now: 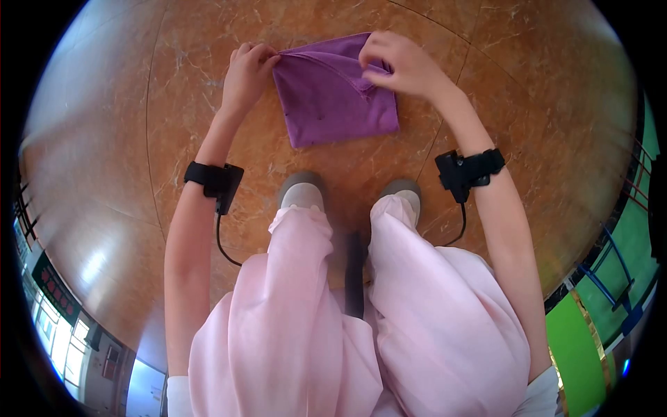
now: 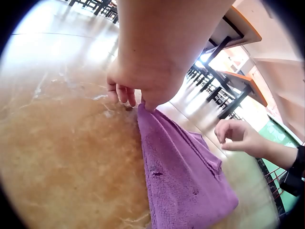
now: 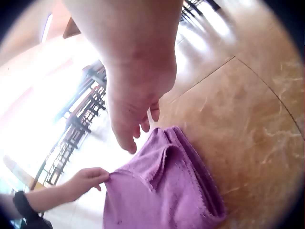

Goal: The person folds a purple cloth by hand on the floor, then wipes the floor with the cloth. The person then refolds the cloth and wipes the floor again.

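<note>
A purple cloth (image 1: pixel 333 104), folded into a rough rectangle, lies on the floor in front of the person's feet. Its top layer is turned back in a slanting flap (image 3: pixel 157 167). At the far left corner, the left hand (image 1: pixel 248 73) pinches the cloth between thumb and fingers; the left wrist view shows this corner (image 2: pixel 145 114) under the thumb. Over the far right corner hovers the right hand (image 1: pixel 406 66), its fingers loosely bent and a gap between thumb and forefinger. From the left wrist side, the right hand (image 2: pixel 243 137) appears apart from the cloth, holding nothing.
Brown marbled floor tiles (image 1: pixel 97 132) surround the cloth. The person's shoes (image 1: pixel 303 194) and pink trousers (image 1: pixel 278 313) are close on the near side. Tables (image 2: pixel 238 81) with dark legs stand farther off, and a green area (image 1: pixel 625 208) lies at the right.
</note>
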The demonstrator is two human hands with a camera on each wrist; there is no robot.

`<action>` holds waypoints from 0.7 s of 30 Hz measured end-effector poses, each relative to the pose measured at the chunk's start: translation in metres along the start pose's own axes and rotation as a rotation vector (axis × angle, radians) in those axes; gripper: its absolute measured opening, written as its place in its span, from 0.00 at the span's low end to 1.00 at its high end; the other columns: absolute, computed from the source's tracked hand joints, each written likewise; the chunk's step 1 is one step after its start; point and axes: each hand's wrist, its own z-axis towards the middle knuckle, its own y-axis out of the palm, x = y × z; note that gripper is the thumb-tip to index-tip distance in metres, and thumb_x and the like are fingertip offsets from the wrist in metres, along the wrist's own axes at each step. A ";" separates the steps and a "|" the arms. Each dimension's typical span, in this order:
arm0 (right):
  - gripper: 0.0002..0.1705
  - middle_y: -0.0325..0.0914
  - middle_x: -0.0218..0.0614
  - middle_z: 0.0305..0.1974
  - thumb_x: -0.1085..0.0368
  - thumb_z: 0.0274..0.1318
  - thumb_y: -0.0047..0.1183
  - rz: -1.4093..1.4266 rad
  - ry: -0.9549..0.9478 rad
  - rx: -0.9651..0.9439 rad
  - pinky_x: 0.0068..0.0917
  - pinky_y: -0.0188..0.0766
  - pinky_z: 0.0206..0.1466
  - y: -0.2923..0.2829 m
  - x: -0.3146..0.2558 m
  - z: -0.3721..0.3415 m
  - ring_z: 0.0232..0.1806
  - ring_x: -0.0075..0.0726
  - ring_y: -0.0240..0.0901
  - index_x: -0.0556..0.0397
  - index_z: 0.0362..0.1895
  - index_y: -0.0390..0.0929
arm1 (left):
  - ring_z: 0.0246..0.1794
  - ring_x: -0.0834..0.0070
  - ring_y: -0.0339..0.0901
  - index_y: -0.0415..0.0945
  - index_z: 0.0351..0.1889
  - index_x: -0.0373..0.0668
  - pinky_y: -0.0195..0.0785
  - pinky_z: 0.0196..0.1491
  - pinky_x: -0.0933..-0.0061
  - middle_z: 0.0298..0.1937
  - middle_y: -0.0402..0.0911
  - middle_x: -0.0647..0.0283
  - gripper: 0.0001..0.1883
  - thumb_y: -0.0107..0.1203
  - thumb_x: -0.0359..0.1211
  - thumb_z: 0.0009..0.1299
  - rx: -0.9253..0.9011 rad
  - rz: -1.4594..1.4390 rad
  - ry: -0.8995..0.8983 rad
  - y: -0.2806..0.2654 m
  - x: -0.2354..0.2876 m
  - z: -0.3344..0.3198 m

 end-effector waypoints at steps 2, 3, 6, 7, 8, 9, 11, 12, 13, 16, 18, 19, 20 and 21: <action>0.11 0.72 0.31 0.38 0.63 0.45 0.60 -0.061 -0.013 -0.033 0.33 0.67 0.48 0.011 -0.009 -0.007 0.44 0.38 0.71 0.47 0.35 0.74 | 0.46 0.63 0.69 0.77 0.40 0.41 0.63 0.51 0.66 0.41 0.75 0.59 0.09 0.55 0.35 0.67 0.001 0.004 0.012 0.001 -0.001 0.000; 0.12 0.71 0.31 0.38 0.62 0.44 0.61 -0.121 -0.028 -0.063 0.36 0.68 0.49 0.018 -0.012 -0.010 0.44 0.40 0.71 0.46 0.34 0.73 | 0.45 0.63 0.69 0.77 0.40 0.41 0.63 0.51 0.66 0.41 0.75 0.59 0.09 0.56 0.35 0.67 -0.003 0.005 0.021 0.000 -0.001 0.000; 0.13 0.72 0.29 0.38 0.61 0.44 0.61 -0.154 -0.059 0.025 0.35 0.68 0.49 0.027 -0.011 -0.016 0.43 0.37 0.71 0.46 0.35 0.74 | 0.45 0.63 0.69 0.77 0.40 0.41 0.63 0.51 0.66 0.41 0.75 0.59 0.09 0.56 0.34 0.66 -0.008 0.013 0.037 -0.002 -0.001 0.000; 0.12 0.73 0.30 0.37 0.62 0.44 0.61 -0.173 -0.087 0.073 0.35 0.68 0.48 0.028 -0.010 -0.017 0.42 0.37 0.72 0.47 0.35 0.75 | 0.45 0.63 0.69 0.77 0.40 0.41 0.63 0.51 0.66 0.40 0.75 0.59 0.09 0.56 0.34 0.66 -0.011 0.019 0.040 -0.002 -0.001 0.000; 0.12 0.73 0.30 0.37 0.62 0.44 0.61 -0.174 -0.087 0.074 0.35 0.68 0.48 0.027 -0.008 -0.018 0.42 0.37 0.72 0.47 0.35 0.75 | 0.45 0.63 0.69 0.77 0.40 0.41 0.63 0.51 0.66 0.40 0.75 0.59 0.09 0.56 0.34 0.66 -0.010 0.019 0.041 -0.003 -0.001 0.000; 0.11 0.75 0.32 0.38 0.62 0.47 0.60 -0.070 -0.057 0.099 0.34 0.68 0.48 0.025 -0.006 -0.017 0.42 0.38 0.72 0.50 0.36 0.76 | 0.45 0.63 0.69 0.77 0.40 0.40 0.63 0.51 0.66 0.40 0.75 0.59 0.09 0.56 0.34 0.66 -0.011 0.028 0.047 -0.004 0.000 0.000; 0.11 0.77 0.34 0.38 0.63 0.50 0.59 0.038 -0.028 0.122 0.34 0.68 0.47 0.024 -0.004 -0.013 0.41 0.39 0.73 0.52 0.37 0.77 | 0.45 0.64 0.69 0.76 0.40 0.40 0.63 0.51 0.66 0.40 0.75 0.59 0.09 0.56 0.34 0.66 -0.012 0.038 0.050 -0.004 -0.001 -0.001; 0.10 0.78 0.35 0.37 0.63 0.53 0.57 0.142 0.159 0.255 0.32 0.69 0.44 0.025 -0.004 -0.010 0.38 0.39 0.74 0.53 0.39 0.78 | 0.45 0.63 0.69 0.76 0.40 0.40 0.63 0.51 0.66 0.40 0.74 0.59 0.09 0.55 0.34 0.66 -0.004 0.019 0.052 -0.004 -0.001 -0.001; 0.10 0.79 0.36 0.37 0.63 0.56 0.55 0.247 0.347 0.386 0.31 0.70 0.41 0.026 -0.004 -0.008 0.36 0.38 0.75 0.54 0.40 0.78 | 0.45 0.63 0.69 0.75 0.40 0.40 0.63 0.51 0.66 0.40 0.74 0.59 0.08 0.55 0.33 0.67 0.004 0.001 0.053 -0.004 -0.001 -0.001; 0.11 0.78 0.37 0.36 0.61 0.58 0.52 0.146 0.369 0.385 0.31 0.70 0.40 0.025 0.017 0.009 0.36 0.37 0.75 0.54 0.40 0.79 | 0.44 0.63 0.69 0.75 0.40 0.39 0.63 0.50 0.66 0.40 0.74 0.59 0.08 0.54 0.33 0.67 -0.005 0.001 0.086 -0.003 -0.004 0.001; 0.10 0.77 0.38 0.36 0.60 0.57 0.53 0.027 0.375 0.323 0.35 0.70 0.44 0.026 0.026 0.016 0.40 0.40 0.74 0.52 0.38 0.79 | 0.44 0.64 0.69 0.74 0.39 0.39 0.63 0.51 0.66 0.40 0.75 0.59 0.08 0.54 0.32 0.67 -0.017 0.009 0.079 -0.004 -0.005 0.000; 0.10 0.77 0.38 0.36 0.60 0.57 0.53 0.030 0.376 0.322 0.35 0.70 0.44 0.027 0.032 0.015 0.40 0.40 0.74 0.52 0.38 0.79 | 0.44 0.64 0.69 0.74 0.39 0.38 0.63 0.51 0.66 0.40 0.75 0.59 0.08 0.54 0.32 0.67 -0.025 0.015 0.074 -0.004 -0.004 0.000; 0.10 0.76 0.36 0.35 0.60 0.57 0.53 0.065 0.368 0.293 0.32 0.70 0.42 0.029 0.037 0.015 0.37 0.36 0.73 0.52 0.39 0.79 | 0.44 0.64 0.69 0.74 0.39 0.38 0.63 0.51 0.66 0.40 0.75 0.59 0.08 0.54 0.32 0.67 -0.027 0.016 0.070 -0.005 -0.005 0.000; 0.11 0.76 0.34 0.34 0.61 0.57 0.53 0.100 0.360 0.263 0.28 0.70 0.40 0.029 0.035 0.016 0.35 0.31 0.72 0.52 0.40 0.78 | 0.44 0.64 0.69 0.74 0.39 0.38 0.63 0.50 0.66 0.40 0.75 0.59 0.08 0.54 0.33 0.67 -0.022 0.015 0.079 -0.004 -0.006 -0.002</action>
